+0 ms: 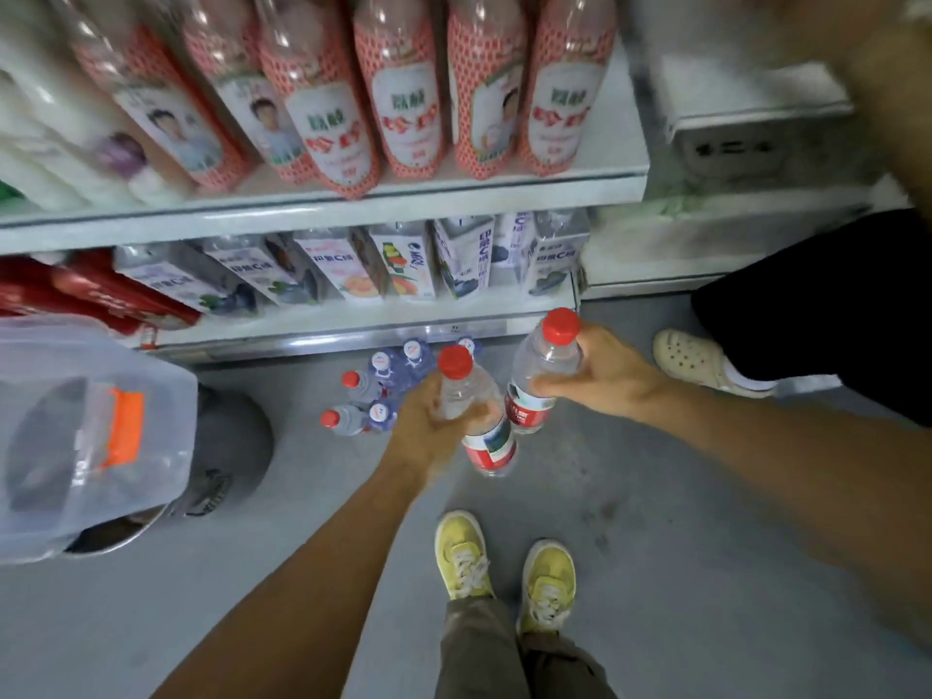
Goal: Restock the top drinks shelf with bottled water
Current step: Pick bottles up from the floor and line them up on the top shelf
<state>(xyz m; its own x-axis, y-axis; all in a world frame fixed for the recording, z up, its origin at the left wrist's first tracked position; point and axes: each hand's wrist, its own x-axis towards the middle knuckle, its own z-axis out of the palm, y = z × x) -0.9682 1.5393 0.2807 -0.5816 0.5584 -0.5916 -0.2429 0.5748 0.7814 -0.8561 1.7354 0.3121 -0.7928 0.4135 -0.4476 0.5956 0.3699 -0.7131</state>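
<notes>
Left hand [433,426] and right hand [600,375] each clasp a clear, red-capped plastic water bottle [471,411] mid-body above the near floor; likely full, moderately heavy, thin-walled, slippery, best gripped at the waist.

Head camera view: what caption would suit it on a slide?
Left hand and right hand each hold a red-capped water bottle above spare bottles on the floor.

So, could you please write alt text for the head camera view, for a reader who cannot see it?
Each hand holds one red-capped water bottle: left hand on the left bottle, right hand on the right bottle. Below, more bottles stand on the grey floor before a drinks shelf.
</notes>
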